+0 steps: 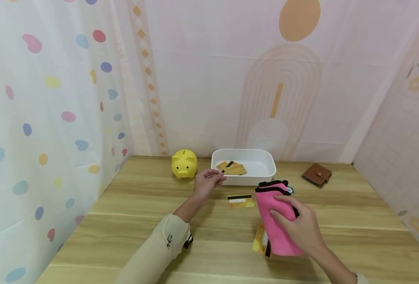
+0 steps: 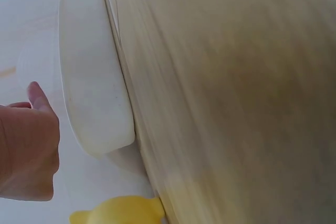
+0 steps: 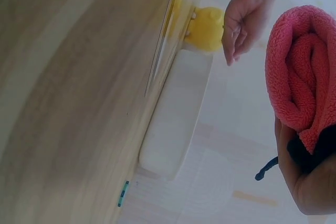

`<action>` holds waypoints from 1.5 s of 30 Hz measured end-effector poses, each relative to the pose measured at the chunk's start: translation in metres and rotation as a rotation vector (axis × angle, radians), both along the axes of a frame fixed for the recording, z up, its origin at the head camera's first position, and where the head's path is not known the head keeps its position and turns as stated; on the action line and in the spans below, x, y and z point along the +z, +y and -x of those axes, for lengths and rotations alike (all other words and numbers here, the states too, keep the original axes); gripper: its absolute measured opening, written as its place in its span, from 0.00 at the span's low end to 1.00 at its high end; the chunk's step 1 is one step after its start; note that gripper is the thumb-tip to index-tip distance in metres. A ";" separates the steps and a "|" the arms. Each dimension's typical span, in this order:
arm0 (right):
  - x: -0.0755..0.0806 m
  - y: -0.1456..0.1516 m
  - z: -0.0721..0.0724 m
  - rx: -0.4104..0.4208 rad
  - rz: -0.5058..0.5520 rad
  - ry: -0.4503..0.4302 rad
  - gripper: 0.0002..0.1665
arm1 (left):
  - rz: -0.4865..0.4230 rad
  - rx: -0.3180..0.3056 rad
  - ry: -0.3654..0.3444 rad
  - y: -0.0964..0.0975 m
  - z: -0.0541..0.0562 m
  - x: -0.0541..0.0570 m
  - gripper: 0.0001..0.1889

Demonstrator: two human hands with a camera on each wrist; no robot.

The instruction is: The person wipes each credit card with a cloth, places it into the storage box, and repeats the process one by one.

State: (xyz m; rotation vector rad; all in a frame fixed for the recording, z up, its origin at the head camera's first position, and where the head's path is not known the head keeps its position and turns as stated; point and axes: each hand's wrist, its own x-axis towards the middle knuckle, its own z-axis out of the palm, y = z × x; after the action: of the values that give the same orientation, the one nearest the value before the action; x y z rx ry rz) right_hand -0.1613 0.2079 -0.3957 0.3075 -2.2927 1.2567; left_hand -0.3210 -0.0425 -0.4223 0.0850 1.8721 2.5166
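Note:
In the head view my right hand grips a folded pink fleecy cloth with black trim. The right wrist view shows its rolled layers and a thin black cord hanging from it. Below the cloth a yellow bank card lies partly hidden. My left hand hovers by the front left rim of a white bin; nothing shows between its loosely bent fingers. Several gold cards lie in the bin's left part. One more card rests on the table before it.
Left of the bin stands a yellow piggy bank. A brown wallet lies at the back right. Behind the pink cloth, a small teal-and-white item is mostly hidden. Patterned curtains border the wooden table.

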 end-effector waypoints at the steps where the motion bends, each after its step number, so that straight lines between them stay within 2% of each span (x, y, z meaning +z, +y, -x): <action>1: 0.000 0.000 0.000 0.002 0.005 0.000 0.22 | 0.021 -0.005 0.004 0.000 0.000 0.000 0.12; 8: 0.002 0.001 -0.001 -0.008 -0.001 0.007 0.22 | 0.300 -0.080 0.047 -0.002 -0.007 0.000 0.10; 16: 0.001 0.002 -0.001 -0.003 0.006 -0.009 0.21 | 0.570 -0.224 0.129 -0.007 -0.010 -0.004 0.13; 21: 0.001 0.002 -0.001 -0.001 0.003 -0.008 0.21 | 0.737 -0.326 0.143 -0.008 -0.008 -0.009 0.16; 27: 0.000 0.002 -0.002 -0.007 -0.005 -0.012 0.21 | 0.951 -0.356 0.208 -0.005 -0.004 -0.011 0.20; 34: 0.000 0.002 -0.002 0.001 0.000 -0.005 0.22 | 1.005 -0.397 0.173 -0.002 -0.004 -0.012 0.25; 45: 0.000 0.002 -0.001 -0.005 0.002 -0.003 0.22 | 1.103 -0.374 0.159 0.002 -0.009 -0.012 0.26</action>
State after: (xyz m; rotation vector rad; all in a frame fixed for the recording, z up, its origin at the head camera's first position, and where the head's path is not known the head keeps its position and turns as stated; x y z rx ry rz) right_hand -0.1599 0.2098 -0.3961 0.2998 -2.2932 1.2573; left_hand -0.3122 -0.0400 -0.4340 0.5486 2.6683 1.0416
